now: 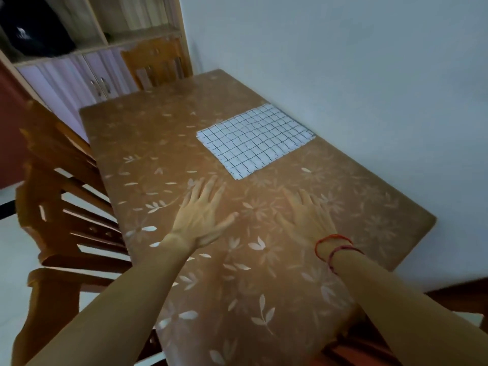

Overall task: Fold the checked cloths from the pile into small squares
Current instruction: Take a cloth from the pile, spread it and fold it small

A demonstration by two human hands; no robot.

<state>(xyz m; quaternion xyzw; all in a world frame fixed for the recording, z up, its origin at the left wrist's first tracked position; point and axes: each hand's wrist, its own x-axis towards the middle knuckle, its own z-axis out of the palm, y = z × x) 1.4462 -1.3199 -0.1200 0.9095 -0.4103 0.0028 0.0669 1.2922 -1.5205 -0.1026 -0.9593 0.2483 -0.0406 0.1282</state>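
Now both arms reach forward, the left hand point(203, 215) and right hand point(307, 217) lying palm-down, fingers straight and spread, holding nothing, on the brown flower-patterned table point(158, 143). Just beyond them, right of centre frame, the white black-checked cloth point(254, 140) lies flat.

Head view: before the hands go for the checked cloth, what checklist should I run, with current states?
1. Left hand free: ok, fingers straight, holding nothing.
2. Right hand free: ok, open, though blurred.
3. Checked cloth flat and uncovered: ok.
4. Cloth fully on the table: ok, one corner near the wall-side edge.
5. Grip on the cloth: not ok, both hands short of it.
6. Number of layers in the pile: cannot tell.
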